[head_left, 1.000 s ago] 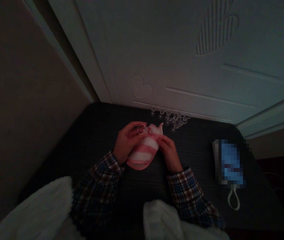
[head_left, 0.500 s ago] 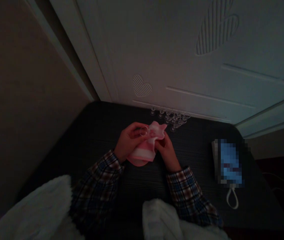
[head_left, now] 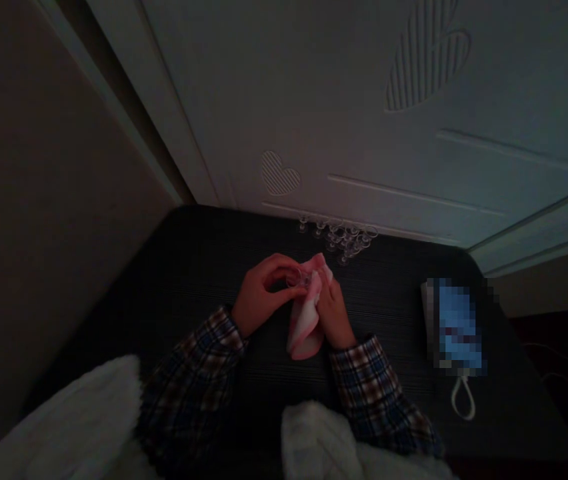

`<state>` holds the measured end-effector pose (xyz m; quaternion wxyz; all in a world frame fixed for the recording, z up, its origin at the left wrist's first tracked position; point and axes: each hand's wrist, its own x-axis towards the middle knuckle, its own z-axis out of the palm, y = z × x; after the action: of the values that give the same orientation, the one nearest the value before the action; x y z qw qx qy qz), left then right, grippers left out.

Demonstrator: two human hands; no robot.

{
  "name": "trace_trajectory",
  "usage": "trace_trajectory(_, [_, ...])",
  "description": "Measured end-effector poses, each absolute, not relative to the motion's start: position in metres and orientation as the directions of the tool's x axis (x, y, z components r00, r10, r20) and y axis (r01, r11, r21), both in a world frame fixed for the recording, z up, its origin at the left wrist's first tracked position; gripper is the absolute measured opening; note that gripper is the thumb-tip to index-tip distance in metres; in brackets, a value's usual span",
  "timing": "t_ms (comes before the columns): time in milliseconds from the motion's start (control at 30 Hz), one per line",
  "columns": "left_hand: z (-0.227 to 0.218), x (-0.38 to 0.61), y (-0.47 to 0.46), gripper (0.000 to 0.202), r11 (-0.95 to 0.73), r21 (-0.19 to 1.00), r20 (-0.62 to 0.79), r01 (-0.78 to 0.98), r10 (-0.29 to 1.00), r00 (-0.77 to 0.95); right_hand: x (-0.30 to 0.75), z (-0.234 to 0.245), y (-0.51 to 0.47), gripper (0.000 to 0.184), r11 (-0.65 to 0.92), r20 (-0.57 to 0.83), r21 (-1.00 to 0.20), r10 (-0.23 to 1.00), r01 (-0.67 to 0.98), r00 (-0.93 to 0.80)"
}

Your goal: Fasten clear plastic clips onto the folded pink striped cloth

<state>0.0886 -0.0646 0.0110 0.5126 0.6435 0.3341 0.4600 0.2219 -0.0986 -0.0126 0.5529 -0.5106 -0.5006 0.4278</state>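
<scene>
The left hand [head_left: 257, 297] pinches a small, clear, stemmed cup [head_left: 293, 277] between thumb and fingers, its rim turned toward the palm. The right hand [head_left: 335, 313] grips a pink-and-white striped, soft fabric cloth [head_left: 306, 319] between thumb and fingers; the exact finger positions behind the fabric cannot be told. The cloth is bunched against the far end of the cup, and its loose end hangs down between the hands. Cup and cloth are located above the middle of the black, wood-grained surface [head_left: 389, 300], in front of its rear edge. Both wrists carry dark plaid sleeves [head_left: 383, 380].

Beyond the hands, a cluster of small, clear, stemmed cups [head_left: 347, 241] stands near the middle of the rear edge, close together; the exact count cannot be told. Near the right edge, forward of the rear right corner, lies a rectangular, blue-faced object [head_left: 458, 327], pixelated beyond identification. A pale loop strap [head_left: 454, 400] extends from its front end. Along the rear edge rises a white panel [head_left: 314, 107] bearing a small, ribbed heart relief [head_left: 280, 175] and, higher to the right, a larger one.
</scene>
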Motion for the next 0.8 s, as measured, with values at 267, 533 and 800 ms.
trace_trajectory(267, [0.010,0.088,-0.065,0.026,-0.324,0.946,0.289,0.023,0.870,0.400,0.225,-0.020,-0.100,0.035,0.079,0.134,-0.962,0.970,0.259,0.203])
trace_trajectory(533, [0.010,0.088,-0.064,0.029,-0.247,0.969,0.238,-0.022,0.901,0.364,0.231,-0.013,-0.101,0.034,0.046,0.207,-0.797,0.958,0.603,0.201])
trace_trajectory(800, [0.007,0.085,-0.059,0.034,-0.139,0.979,0.177,-0.151,0.944,0.278,0.225,-0.010,-0.103,0.042,0.024,0.203,-0.875,0.925,0.484,0.322])
